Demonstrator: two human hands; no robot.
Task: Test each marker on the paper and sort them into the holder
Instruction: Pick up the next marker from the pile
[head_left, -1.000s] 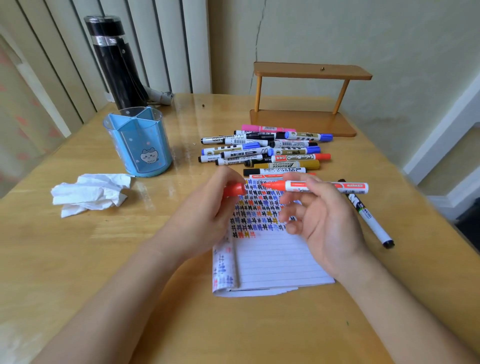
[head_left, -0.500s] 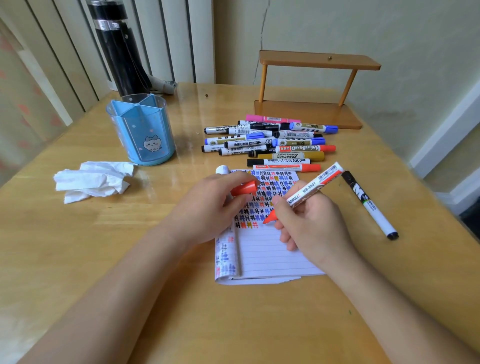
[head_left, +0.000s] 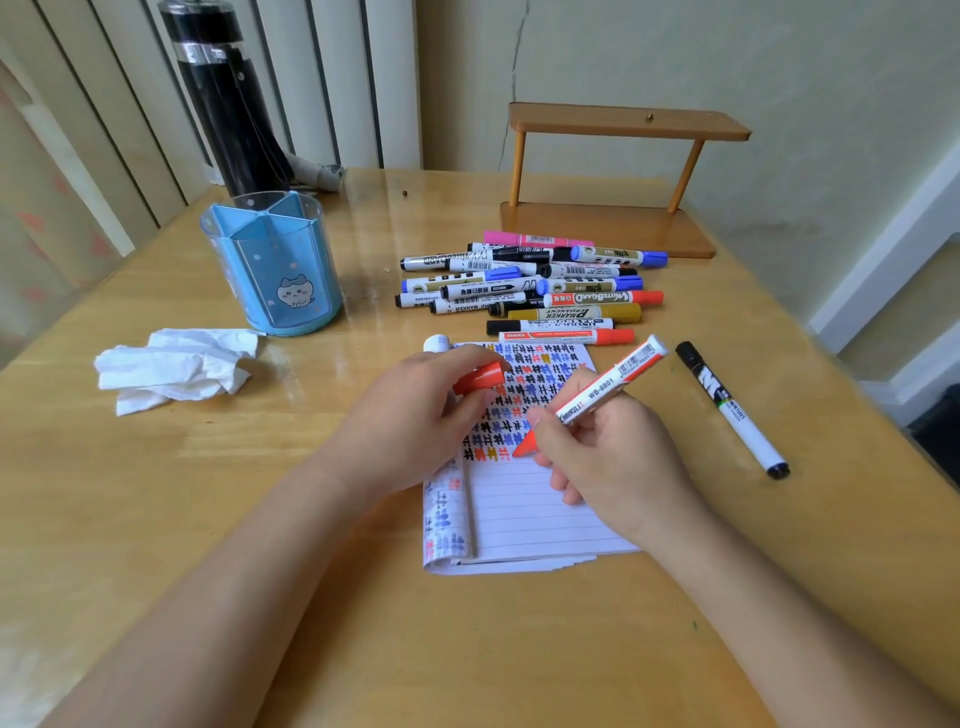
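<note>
My right hand grips an uncapped red marker, its tip down on the lined notepad beside rows of coloured test marks. In my left hand sits the marker's red cap, pinched between the fingers, with the hand resting on the pad's left side. A pile of several capped markers lies behind the pad. The blue divided pen holder stands at the left with no markers visible in it. One black-capped marker lies alone to the right.
A crumpled white tissue lies left of the pad. A tall black bottle stands behind the holder. A small wooden shelf sits at the table's far edge by the wall. A white cap-like piece lies at the pad's top left corner.
My right hand turned the red marker from lying level above the pad to pointing tip down, and brought the tip onto the paper. My left hand kept the cap.
</note>
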